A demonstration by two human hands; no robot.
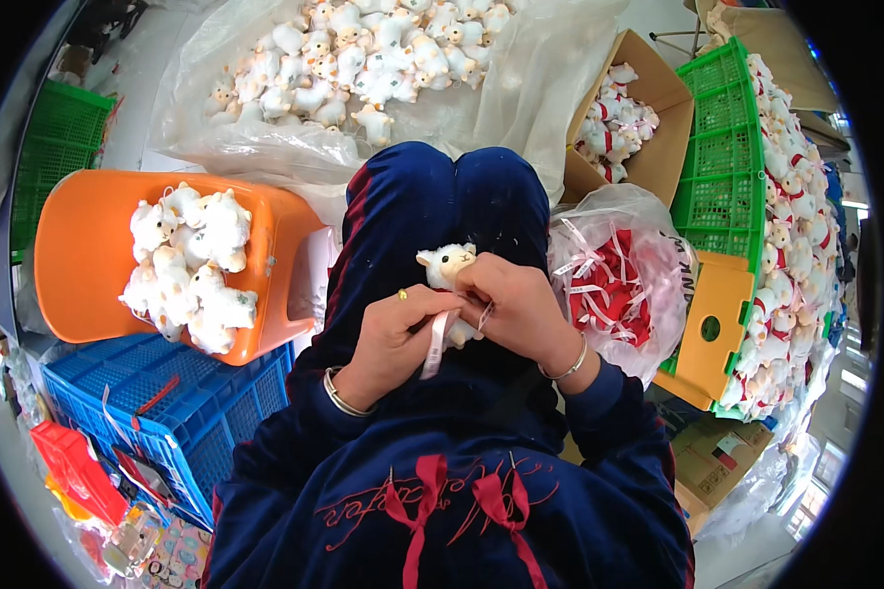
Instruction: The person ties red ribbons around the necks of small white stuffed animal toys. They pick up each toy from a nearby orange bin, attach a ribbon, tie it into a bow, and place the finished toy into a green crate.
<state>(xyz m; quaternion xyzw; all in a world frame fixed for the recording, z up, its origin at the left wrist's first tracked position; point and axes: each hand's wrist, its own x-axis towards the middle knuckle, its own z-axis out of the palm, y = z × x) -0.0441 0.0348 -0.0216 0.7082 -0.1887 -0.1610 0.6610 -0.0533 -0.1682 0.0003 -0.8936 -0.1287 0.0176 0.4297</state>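
On my lap a small white plush sheep [446, 264] faces up, its cream face towards the far right. My left hand [400, 332] is closed, thumb and fingers pinching at the toy's neck, and a pale pink printed ribbon [434, 348] hangs down from it. My right hand [524, 306] is closed too, its fingertips on the toy's neck and chest, meeting those of the left. A bit of red shows at the neck between the fingers. Exactly what the right fingertips pinch is mostly hidden.
Several plush sheep [206, 226] lie on an orange chair [74, 245] at left, above a blue crate [236, 412]. A clear bag [663, 240] of red ribboned pieces [614, 294] stands at right, near a cardboard box [648, 83] and green crate [722, 147]. Ahead, a plastic sheet [521, 88] holds many sheep.
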